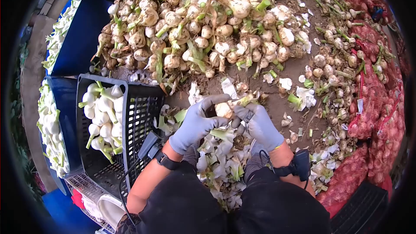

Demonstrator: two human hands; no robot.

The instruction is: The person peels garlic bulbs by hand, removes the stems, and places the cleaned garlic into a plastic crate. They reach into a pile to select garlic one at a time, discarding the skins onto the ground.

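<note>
A garlic bulb [224,110] with brownish outer skin is held in front of my knees, its stem [246,100] pointing right. My left hand [200,121], in a grey glove, grips the bulb from the left between thumb and fingers. My right hand [255,119], gloved too, is closed at the bulb's right side below the stem, with a small dark object [248,116] at its fingers that I cannot make out clearly. Loose peeled skins [221,160] lie on the ground between my legs.
A large heap of unpeeled garlic [190,26] rises ahead. At left stands a black crate [145,99] holding cleaned white bulbs [104,112], beside blue containers [65,117] of more bulbs. Red net sacks [372,95] line the right side. A black crate [362,208] sits lower right.
</note>
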